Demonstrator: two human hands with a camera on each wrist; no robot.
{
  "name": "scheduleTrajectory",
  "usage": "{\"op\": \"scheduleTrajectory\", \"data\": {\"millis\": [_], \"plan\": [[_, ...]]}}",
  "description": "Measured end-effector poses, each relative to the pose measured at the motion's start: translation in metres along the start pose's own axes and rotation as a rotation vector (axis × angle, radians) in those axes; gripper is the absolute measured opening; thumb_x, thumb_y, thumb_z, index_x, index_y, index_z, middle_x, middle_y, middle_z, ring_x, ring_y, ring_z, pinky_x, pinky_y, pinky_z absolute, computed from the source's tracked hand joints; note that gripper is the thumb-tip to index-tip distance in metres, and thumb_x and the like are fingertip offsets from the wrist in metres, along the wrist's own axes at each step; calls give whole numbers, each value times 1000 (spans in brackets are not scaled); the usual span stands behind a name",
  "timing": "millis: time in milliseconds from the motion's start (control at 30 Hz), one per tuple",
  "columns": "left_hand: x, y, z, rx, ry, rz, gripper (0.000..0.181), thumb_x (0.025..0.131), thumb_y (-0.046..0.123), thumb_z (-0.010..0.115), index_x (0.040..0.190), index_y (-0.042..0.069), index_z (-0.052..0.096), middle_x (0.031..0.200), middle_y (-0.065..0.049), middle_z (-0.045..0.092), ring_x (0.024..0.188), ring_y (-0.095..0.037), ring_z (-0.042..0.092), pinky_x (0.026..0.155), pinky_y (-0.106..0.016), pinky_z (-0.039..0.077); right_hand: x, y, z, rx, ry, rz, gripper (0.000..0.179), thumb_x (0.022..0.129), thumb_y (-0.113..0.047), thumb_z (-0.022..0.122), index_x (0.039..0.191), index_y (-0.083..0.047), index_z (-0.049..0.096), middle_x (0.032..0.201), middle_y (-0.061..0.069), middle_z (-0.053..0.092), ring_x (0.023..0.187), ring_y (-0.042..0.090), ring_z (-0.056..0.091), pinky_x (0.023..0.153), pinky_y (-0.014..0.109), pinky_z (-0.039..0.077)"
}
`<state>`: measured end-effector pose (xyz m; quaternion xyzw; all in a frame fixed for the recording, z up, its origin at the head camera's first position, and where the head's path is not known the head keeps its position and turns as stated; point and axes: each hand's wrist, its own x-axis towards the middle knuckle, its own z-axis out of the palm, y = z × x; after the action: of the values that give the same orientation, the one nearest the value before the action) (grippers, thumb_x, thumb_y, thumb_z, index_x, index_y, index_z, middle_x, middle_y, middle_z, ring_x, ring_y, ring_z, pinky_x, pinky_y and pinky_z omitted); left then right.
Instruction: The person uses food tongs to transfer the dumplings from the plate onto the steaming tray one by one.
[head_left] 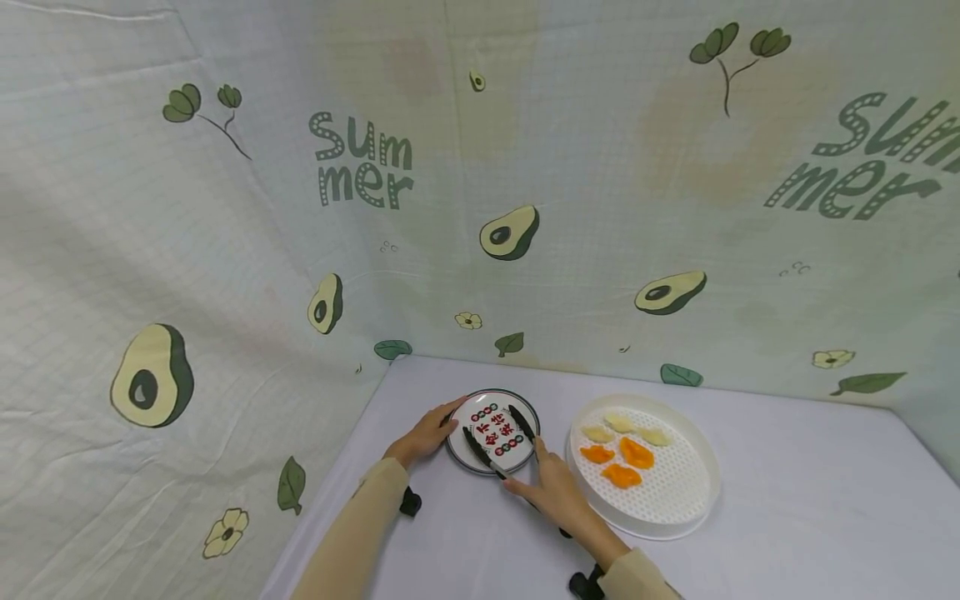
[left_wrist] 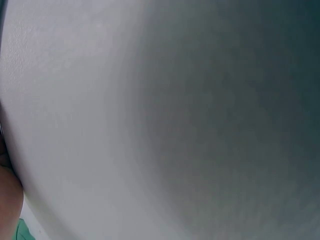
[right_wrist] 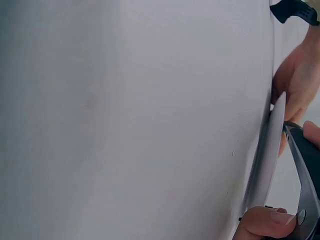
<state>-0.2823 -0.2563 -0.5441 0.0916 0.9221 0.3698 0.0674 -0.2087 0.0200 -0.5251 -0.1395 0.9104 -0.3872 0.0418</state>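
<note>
A small white plate (head_left: pixel 478 402) with a dark rim line bears red characters and rows of red and green circles. My left hand (head_left: pixel 427 433) holds it at its left edge, fingers along the rim and thumb on top. In my right hand (head_left: pixel 557 487) are tongs (head_left: pixel 477 448) with metal arms and black tips. The tips are spread apart over the plate, with no separate piece visible between them. The right wrist view shows the plate's side (right_wrist: pixel 270 155), the right thumb (right_wrist: pixel 267 222) against the tongs, and the left hand behind. In the left wrist view, only part of the left hand (left_wrist: pixel 9 200) shows.
Right of the plate stands a round white tray (head_left: pixel 686 504) with a raised rim and dimpled base. On it lie three pale yellow pieces (head_left: pixel 619 423) and three orange pieces (head_left: pixel 636 453). A cloth printed with avocados hangs behind and left of the white table (head_left: pixel 795 492).
</note>
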Motion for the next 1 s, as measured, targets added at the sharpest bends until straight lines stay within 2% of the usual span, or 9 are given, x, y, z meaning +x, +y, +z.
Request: {"op": "scheduleTrajectory", "data": {"millis": [133, 233, 433, 633, 733, 1000], "plan": [[1, -2, 0, 0, 4, 11, 51, 107, 16, 47, 156, 19, 36, 154, -18, 39, 141, -41, 33, 115, -58, 25, 1, 1, 3, -17, -6, 25, 108, 80, -50, 81, 149, 14, 28, 136, 43, 45, 124, 52, 49, 100, 59, 45], [2, -3, 0, -5, 6, 17, 51, 106, 15, 47, 156, 18, 36, 154, -17, 39, 141, -41, 34, 115, -57, 25, 2, 2, 5, -52, -7, 39, 109, 79, -53, 80, 150, 12, 28, 133, 42, 48, 118, 50, 54, 95, 57, 49], [2, -2, 1, -3, 2, 9, 51, 106, 16, 47, 156, 18, 36, 155, -18, 38, 142, -42, 33, 115, -58, 25, 3, -1, 9, -129, -1, 63, 110, 78, -56, 79, 150, 11, 30, 123, 39, 55, 93, 40, 65, 76, 50, 57], [3, -3, 1, 3, 4, 10, 51, 107, 16, 47, 156, 18, 36, 155, -17, 39, 142, -41, 33, 115, -57, 25, 0, -6, 8, -243, 21, 77, 113, 74, -57, 81, 150, 11, 31, 101, 31, 63, 69, 28, 60, 59, 42, 53], [3, -3, 1, 14, 0, 0, 52, 107, 17, 47, 157, 20, 34, 155, -16, 38, 143, -40, 32, 116, -56, 25, -3, -9, 6, -280, 18, 74, 115, 72, -56, 84, 149, 12, 31, 96, 29, 64, 65, 27, 58, 57, 42, 51], [1, -1, 2, 20, 8, 2, 51, 107, 16, 46, 156, 18, 36, 155, -17, 39, 141, -42, 33, 115, -59, 26, -7, -12, 3, -304, 16, 52, 117, 70, -52, 86, 149, 13, 31, 102, 33, 62, 73, 35, 63, 65, 49, 55]]}}
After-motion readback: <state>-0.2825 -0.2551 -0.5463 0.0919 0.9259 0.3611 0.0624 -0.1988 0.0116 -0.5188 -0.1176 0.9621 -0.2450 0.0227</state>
